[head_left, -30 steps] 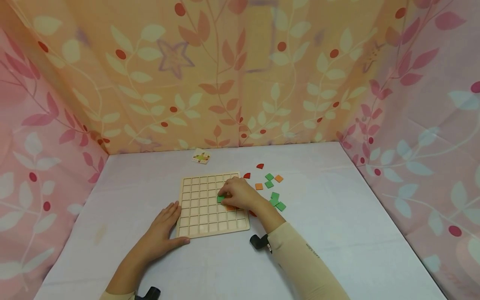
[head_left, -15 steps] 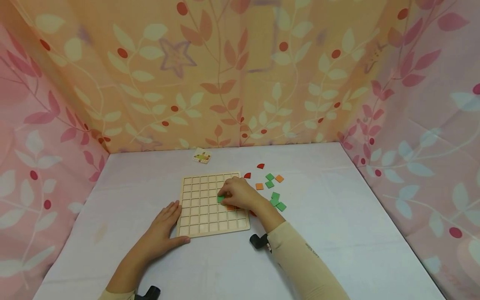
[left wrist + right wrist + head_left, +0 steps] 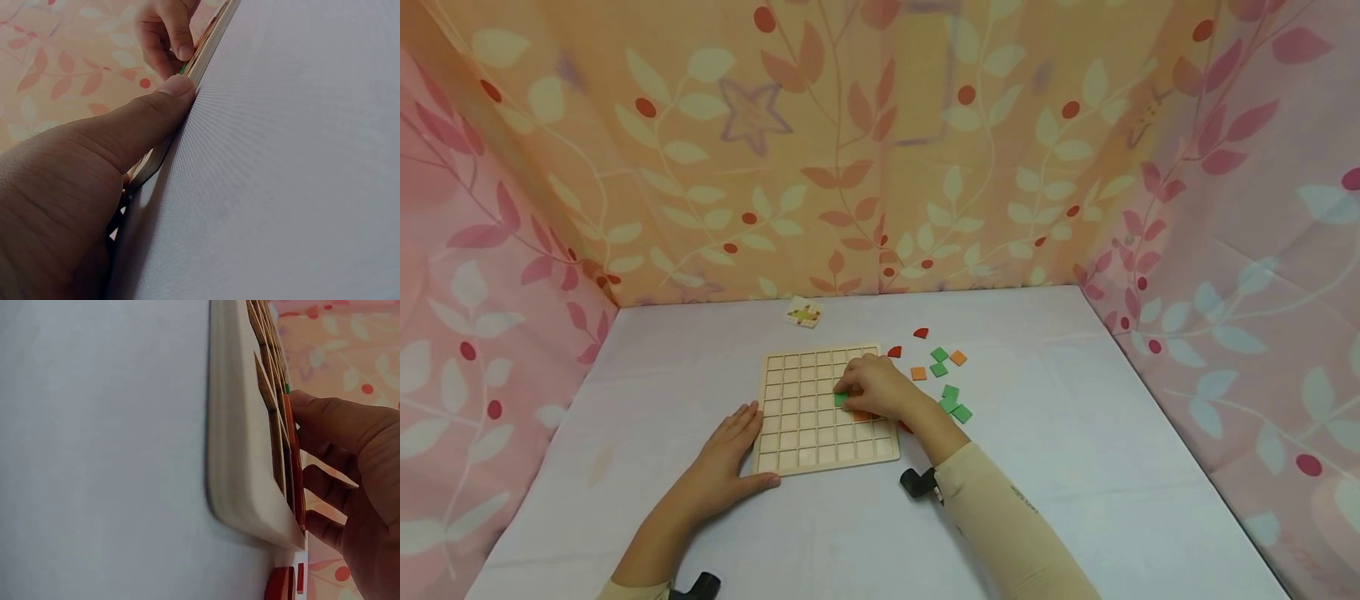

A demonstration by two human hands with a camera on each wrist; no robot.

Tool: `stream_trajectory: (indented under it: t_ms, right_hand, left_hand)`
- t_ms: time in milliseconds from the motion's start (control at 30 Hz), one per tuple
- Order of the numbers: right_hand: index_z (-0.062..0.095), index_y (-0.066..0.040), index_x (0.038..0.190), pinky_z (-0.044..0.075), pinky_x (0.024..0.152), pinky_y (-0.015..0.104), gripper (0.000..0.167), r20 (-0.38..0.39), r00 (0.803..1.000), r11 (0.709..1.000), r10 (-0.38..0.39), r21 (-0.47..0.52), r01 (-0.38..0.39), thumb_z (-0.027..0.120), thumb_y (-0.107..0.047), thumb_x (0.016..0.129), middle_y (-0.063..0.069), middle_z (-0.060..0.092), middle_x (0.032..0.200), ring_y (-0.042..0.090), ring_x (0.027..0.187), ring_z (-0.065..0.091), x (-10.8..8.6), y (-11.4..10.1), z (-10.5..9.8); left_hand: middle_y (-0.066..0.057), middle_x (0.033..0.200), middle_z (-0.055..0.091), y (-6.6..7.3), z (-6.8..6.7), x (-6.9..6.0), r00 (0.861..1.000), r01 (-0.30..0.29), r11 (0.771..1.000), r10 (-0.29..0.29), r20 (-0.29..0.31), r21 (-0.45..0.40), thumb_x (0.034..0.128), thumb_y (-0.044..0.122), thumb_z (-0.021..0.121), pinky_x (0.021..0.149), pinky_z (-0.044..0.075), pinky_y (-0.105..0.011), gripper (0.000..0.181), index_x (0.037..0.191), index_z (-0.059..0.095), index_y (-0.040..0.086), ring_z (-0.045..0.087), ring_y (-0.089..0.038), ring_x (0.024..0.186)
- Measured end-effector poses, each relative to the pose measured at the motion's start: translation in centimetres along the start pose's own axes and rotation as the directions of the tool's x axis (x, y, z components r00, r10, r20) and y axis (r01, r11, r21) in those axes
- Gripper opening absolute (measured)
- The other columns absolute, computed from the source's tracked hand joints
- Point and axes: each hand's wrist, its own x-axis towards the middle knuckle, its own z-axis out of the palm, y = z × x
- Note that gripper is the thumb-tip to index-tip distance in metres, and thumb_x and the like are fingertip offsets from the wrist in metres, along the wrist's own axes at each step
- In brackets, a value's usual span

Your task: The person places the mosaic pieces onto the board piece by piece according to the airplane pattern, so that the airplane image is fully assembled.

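A wooden grid board (image 3: 807, 421) lies on the white table. My left hand (image 3: 718, 467) rests at its left edge, fingers along the side and thumb at the near left corner; the left wrist view shows the thumb (image 3: 150, 115) against the board's edge. My right hand (image 3: 880, 386) is over the board's right half, thumb and fingertips at a green square (image 3: 840, 400) in the grid. Partly under that hand an orange piece (image 3: 860, 416) shows. In the right wrist view the thumb of my right hand (image 3: 356, 450) touches the row of pieces, with a sliver of green (image 3: 287, 389) beside it.
Right of the board lie several green squares (image 3: 950, 392), orange squares (image 3: 918, 373) and red pieces (image 3: 921, 332), one red piece partly hidden by the right wrist. A patterned card (image 3: 803, 312) lies behind the board. Patterned cloth (image 3: 850, 167) hangs around the table.
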Motion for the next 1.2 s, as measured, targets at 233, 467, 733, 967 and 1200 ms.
stream_trajectory:
  t_ms: [233,467,733,967,1200]
  right_hand:
    - [0.077,-0.023,0.122,0.044,0.104,0.038,0.028,-0.061,0.998,0.999,-0.023,0.044,0.026,0.074,-0.029,0.094,-0.011,0.067,0.116,0.012,0.113,0.055,-1.3,0.4,-1.7]
    - [0.076,-0.021,0.12,0.042,0.108,0.043,0.027,-0.125,0.992,0.998,-0.029,0.055,0.036,0.076,-0.027,0.094,-0.009,0.068,0.119,0.016,0.117,0.056,-4.1,0.6,-4.9]
    - [0.077,-0.023,0.117,0.042,0.109,0.046,0.027,-0.179,0.984,1.0,-0.002,0.014,0.005,0.079,-0.023,0.091,-0.008,0.068,0.117,0.016,0.118,0.057,-8.1,1.2,-7.4]
    - [0.077,-0.023,0.12,0.043,0.107,0.046,0.031,-0.192,0.98,0.998,0.057,0.036,-0.051,0.081,-0.023,0.09,-0.009,0.067,0.114,0.016,0.117,0.055,-11.4,2.8,-7.4]
    - [0.077,-0.024,0.116,0.042,0.107,0.047,0.03,-0.223,0.968,0.991,0.111,0.099,-0.091,0.084,-0.021,0.086,-0.011,0.066,0.112,0.016,0.116,0.053,-13.8,4.1,-7.1]
  left_hand:
    - [-0.015,0.17,0.022,-0.1,0.0,-0.1,1.0,-0.017,1.0,0.017,-0.019,0.001,0.0778,0.07,0.076,0.129,0.008,-0.047,0.116,0.159,0.031,-0.001,0.016,-0.037,0.157]
    - [-0.014,0.17,0.02,-0.2,-0.1,-0.1,1.0,-0.011,1.0,0.011,-0.011,0.015,0.0778,0.072,0.074,0.129,0.007,-0.045,0.117,0.16,0.03,0.0,0.014,-0.036,0.158]
    - [-0.014,0.171,0.019,-0.1,0.0,-0.1,1.0,-0.006,1.0,0.006,0.008,-0.004,0.078,0.073,0.073,0.129,0.009,-0.049,0.118,0.16,0.029,0.0,0.013,-0.036,0.158]
    - [-0.014,0.17,0.02,0.0,0.0,-0.1,1.0,-0.003,1.0,0.003,0.001,0.007,0.0776,0.071,0.075,0.128,0.011,-0.049,0.117,0.16,0.03,0.0,0.014,-0.035,0.158]
    - [-0.014,0.17,0.02,0.0,0.0,-0.1,1.0,-0.003,1.0,0.003,0.0,0.004,0.0772,0.072,0.074,0.128,0.012,-0.051,0.118,0.16,0.03,0.0,0.014,-0.036,0.158]
